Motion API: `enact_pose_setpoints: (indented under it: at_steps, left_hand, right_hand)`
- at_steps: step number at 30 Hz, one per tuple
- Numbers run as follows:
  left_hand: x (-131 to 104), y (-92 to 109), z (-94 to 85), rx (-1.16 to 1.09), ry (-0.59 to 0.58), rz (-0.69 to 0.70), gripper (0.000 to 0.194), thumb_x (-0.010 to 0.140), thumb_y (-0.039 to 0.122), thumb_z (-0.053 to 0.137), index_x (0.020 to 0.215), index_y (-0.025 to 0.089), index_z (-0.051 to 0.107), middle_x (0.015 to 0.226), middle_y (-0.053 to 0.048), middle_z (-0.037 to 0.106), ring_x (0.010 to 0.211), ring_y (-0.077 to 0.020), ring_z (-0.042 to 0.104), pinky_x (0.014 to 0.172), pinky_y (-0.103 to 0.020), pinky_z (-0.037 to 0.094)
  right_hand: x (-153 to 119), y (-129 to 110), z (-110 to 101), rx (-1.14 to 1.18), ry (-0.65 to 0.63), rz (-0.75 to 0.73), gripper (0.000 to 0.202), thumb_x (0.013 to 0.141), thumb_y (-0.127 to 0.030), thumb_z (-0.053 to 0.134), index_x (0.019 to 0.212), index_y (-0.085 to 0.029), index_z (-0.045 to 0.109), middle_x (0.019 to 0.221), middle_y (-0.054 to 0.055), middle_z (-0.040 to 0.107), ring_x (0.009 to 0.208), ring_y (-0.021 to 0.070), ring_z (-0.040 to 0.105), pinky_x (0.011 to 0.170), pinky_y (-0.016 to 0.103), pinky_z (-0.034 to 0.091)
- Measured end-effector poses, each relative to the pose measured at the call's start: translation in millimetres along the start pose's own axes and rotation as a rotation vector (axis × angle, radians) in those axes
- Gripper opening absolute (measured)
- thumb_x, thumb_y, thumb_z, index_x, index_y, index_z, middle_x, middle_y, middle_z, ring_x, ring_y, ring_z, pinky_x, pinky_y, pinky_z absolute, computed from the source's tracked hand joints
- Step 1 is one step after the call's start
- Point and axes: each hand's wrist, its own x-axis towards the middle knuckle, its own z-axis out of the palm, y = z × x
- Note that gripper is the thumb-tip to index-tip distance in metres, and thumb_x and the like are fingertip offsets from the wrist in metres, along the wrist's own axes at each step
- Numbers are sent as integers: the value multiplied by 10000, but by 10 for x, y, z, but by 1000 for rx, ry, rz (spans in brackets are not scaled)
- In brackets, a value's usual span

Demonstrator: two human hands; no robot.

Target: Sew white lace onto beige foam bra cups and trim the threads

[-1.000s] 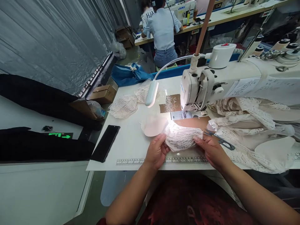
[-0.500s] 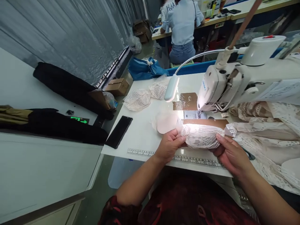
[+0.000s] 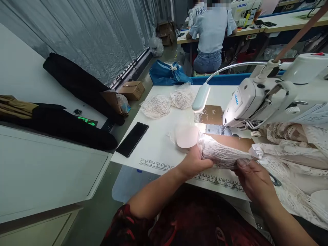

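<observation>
A white lace bra cup is stretched between my hands at the front of the sewing table. My left hand grips its left end, thumb on top and the other fingers underneath, partly hidden. At its right end, my right hand pinches the gathered lace between thumb and fingers. A smooth pale cup pad with sheer fabric around it lies just beyond my left hand. Behind the lace stands the white sewing machine, its needle area lit. Scissors show a dark handle beside my right hand.
Two lace cups lie at the table's far left. A black phone rests near the left edge, by a printed ruler. Lace fabric is heaped at right. A lamp hangs over the table. People sit at another table beyond.
The lace has gone from a rounded, spread shape to a pulled, narrower one slanting down to the right. My left hand has turned and wrapped further around it. The camera view has shifted.
</observation>
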Motion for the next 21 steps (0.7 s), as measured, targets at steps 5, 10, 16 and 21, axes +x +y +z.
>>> enact_pose_setpoints:
  at_steps: [5,10,16,21]
  left_hand:
    - [-12,7,-60,-2,-92,-20,341,731,177,684,1068,128,689,969,-93,714,972,-233,664,917,-359,493]
    - [-35,17,-143,-84,35,-91,266,734,350,745,852,113,719,731,-46,679,681,-137,638,720,-283,527]
    - [-9,51,-152,-49,42,-78,398,773,423,758,1008,105,712,741,-44,671,707,-147,655,728,-304,563]
    - [32,29,-161,-75,37,-63,323,835,422,698,797,101,680,643,-10,608,602,-104,607,650,-274,572]
  right_hand:
    - [103,-32,64,239,149,149,243,659,-316,858,860,-247,741,844,-23,750,772,117,698,686,166,580]
    - [130,11,32,328,189,229,312,708,-244,817,1008,-234,731,974,20,766,906,148,716,730,203,597]
    - [149,29,21,354,201,229,252,806,-191,725,1056,-219,728,991,45,771,876,134,723,774,204,590]
    - [177,-11,57,392,222,284,295,864,-132,628,1135,-221,704,1012,53,768,900,138,725,746,213,600]
